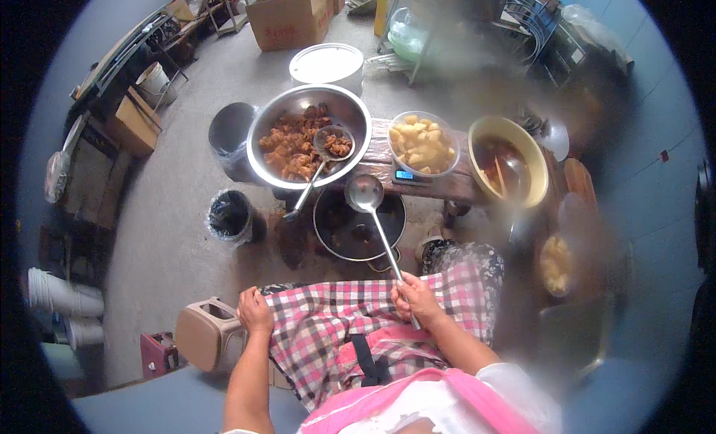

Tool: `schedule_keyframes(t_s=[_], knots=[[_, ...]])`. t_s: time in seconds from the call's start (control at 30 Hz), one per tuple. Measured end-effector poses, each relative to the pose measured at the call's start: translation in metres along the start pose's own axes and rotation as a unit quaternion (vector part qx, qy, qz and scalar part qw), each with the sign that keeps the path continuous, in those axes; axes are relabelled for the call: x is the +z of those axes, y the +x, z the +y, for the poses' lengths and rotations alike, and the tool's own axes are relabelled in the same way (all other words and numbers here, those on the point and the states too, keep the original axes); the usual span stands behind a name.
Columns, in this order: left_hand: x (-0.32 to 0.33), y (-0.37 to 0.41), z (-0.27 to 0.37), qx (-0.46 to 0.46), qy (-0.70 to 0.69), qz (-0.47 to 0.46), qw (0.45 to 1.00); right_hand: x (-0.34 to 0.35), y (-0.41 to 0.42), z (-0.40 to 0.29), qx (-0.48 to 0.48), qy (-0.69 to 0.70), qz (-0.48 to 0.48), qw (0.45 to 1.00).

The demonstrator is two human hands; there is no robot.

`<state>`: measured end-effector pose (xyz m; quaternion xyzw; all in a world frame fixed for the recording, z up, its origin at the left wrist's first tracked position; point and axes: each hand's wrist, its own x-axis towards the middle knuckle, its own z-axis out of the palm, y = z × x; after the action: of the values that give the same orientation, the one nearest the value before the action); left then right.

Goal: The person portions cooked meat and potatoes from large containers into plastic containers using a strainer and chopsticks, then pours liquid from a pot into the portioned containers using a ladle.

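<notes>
My right hand (414, 298) grips the handle of a metal ladle (364, 193), its bowl above a dark round pot (359, 232). My left hand (255, 310) rests at the edge of the checked apron (330, 305) over my lap, its fingers curled; whether it pinches the cloth is unclear. Ahead, a large steel bowl (274, 106) holds reddish-brown food pieces (296, 137), and a skimmer (310, 192) lies in it with some pieces. A clear round container (423, 143) of pale yellow chunks stands on a digital scale (411, 176). To its right is a cream basin (542, 176) with brown liquid.
A lined bin (229, 214) and a dark bucket (232, 129) stand left of the bench (447, 186). Behind the steel bowl is a white-lidded bucket (327, 64). A plastic stool (198, 336) is beside my left hand. Another container of yellow chunks (556, 266) lies at right. Blur veils the right side.
</notes>
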<state>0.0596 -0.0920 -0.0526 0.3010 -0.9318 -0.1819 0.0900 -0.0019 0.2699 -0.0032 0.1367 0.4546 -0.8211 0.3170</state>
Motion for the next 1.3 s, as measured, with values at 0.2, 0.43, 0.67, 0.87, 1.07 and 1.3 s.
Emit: schedule_keyframes(t_s=[0.2, 0.43, 0.67, 0.87, 1.07, 1.3], knots=[[-0.007, -0.002, 0.014, 0.016, 0.012, 0.004, 1.000, -0.028, 0.023, 0.030, 0.036, -0.103, 0.123, 0.986], [-0.006, -0.004, 0.011, 0.004, 0.039, 0.011, 0.999, -0.055, 0.067, 0.048, 0.035, -0.172, 0.133, 0.976], [-0.002, -0.004, 0.007, 0.004, 0.055, 0.017, 0.998, -0.068, 0.109, 0.056, 0.019, -0.243, 0.165, 0.956], [-0.003, -0.005, 0.008, 0.002, 0.068, 0.009, 0.998, -0.077, 0.128, 0.062, 0.026, -0.257, 0.188, 0.948], [-0.002, -0.004, 0.004, -0.010, 0.059, -0.002, 0.998, -0.076, 0.132, 0.065, 0.032, -0.259, 0.185, 0.948], [-0.002, -0.006, 0.004, -0.001, 0.042, 0.006, 0.999, -0.072, 0.133, 0.065, 0.057, -0.264, 0.181, 0.946]])
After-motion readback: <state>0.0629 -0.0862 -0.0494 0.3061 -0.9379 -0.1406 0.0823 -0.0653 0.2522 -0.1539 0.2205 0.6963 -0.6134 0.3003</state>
